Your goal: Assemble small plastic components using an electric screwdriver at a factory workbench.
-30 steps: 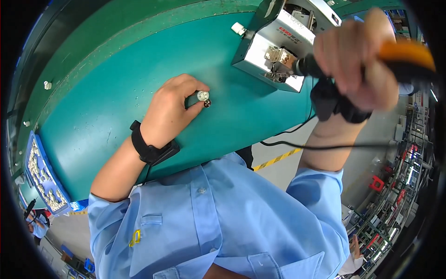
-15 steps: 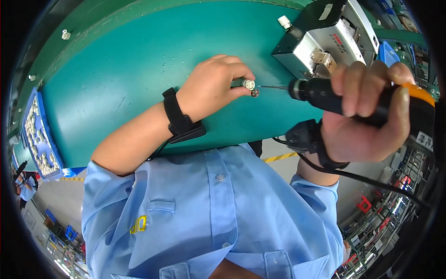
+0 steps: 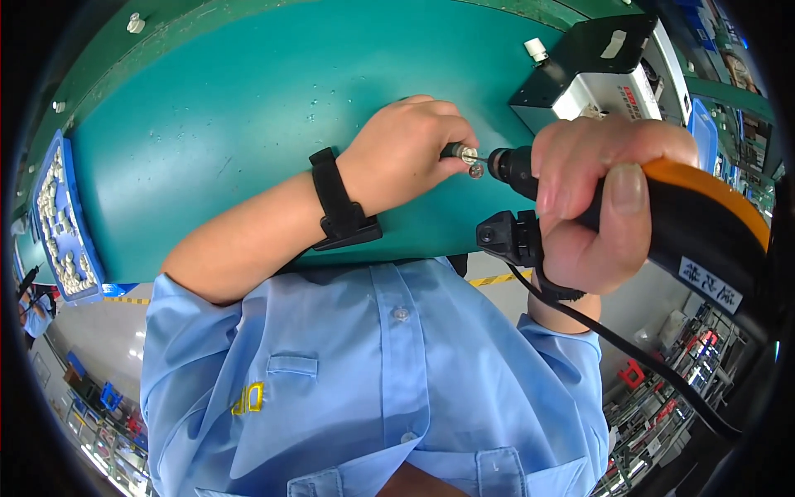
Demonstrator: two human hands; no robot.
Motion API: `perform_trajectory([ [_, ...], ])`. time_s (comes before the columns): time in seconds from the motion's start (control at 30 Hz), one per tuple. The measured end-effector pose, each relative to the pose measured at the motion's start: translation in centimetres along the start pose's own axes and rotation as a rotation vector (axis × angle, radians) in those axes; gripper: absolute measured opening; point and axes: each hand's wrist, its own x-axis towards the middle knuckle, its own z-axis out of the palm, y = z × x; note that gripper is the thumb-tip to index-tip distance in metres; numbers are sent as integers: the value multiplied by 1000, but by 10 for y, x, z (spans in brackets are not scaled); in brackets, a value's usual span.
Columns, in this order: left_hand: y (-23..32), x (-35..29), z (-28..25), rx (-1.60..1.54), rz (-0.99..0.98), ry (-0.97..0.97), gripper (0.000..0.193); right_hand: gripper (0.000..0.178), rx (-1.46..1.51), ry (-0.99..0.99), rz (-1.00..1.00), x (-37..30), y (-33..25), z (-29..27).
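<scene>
Between the thumb and fingers of my left hand (image 3: 406, 153) is a small cylindrical part (image 3: 469, 155) with a whitish round end facing right. A small round metallic piece (image 3: 475, 171) shows just below that end, by my thumb; I cannot tell whether the two are joined. My right hand (image 3: 592, 195) is wrapped round a black and orange electric screwdriver (image 3: 704, 215), held level and pointing left. Its thin bit (image 3: 484, 158) reaches the part's whitish end; whether it touches a screw is too small to tell.
A black and silver box-shaped machine (image 3: 571, 95) stands on the green table (image 3: 232, 124) at the back right, a white knob (image 3: 536, 50) beside it. At the far left lies a blue tray (image 3: 93, 248) of several small whitish parts. A black cable (image 3: 646, 356) runs below my right wrist.
The screwdriver in my right hand has moved left, bringing its bit from a gap away up to the part. My left hand and its part appear slightly further right in the view.
</scene>
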Motion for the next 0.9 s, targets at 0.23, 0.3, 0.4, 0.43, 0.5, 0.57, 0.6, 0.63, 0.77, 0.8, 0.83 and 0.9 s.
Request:
perform_trajectory([
  [0.23, 1, 3, 4, 37, 62, 28, 18, 21, -82, -6, -73, -3, 5, -6],
  [0.3, -1, 0, 4, 64, 61, 29, 18, 24, -87, 20, -96, -4, 10, -7],
  [0.4, 0, 6, 3, 68, 78, 23, 18, 30, 443, 99, -179, -9, 0, -20],
  [0.43, 5, 5, 3, 70, 57, 8, 18, 30, 417, 109, -184, -11, -13, -37],
  [0.5, 11, 6, 5, 67, 56, -19, 19, 31, 126, 264, -323, -17, -43, -79],
  [0.57, 10, 5, 4, 52, 35, -14, 19, 31, 99, 317, -318, -19, -42, -90],
  [0.6, 11, 5, 4, 48, 20, -12, 19, 31, 87, 364, -306, -19, -40, -95],
  [0.63, 11, 5, 4, 48, 27, -16, 19, 31, 75, 410, -293, -18, -38, -97],
  [0.77, 12, 8, 5, 42, -7, -32, 20, 29, 124, 434, -214, -19, -22, -89],
  [0.8, 11, 8, 5, 44, -8, -30, 20, 29, 129, 434, -214, -18, -19, -88],
  [0.83, 10, 7, 5, 45, -10, -28, 21, 28, 108, 433, -218, -17, -16, -86],
  [0.9, 9, 6, 4, 52, -17, -23, 21, 27, 67, 429, -226, -15, -10, -84],
])
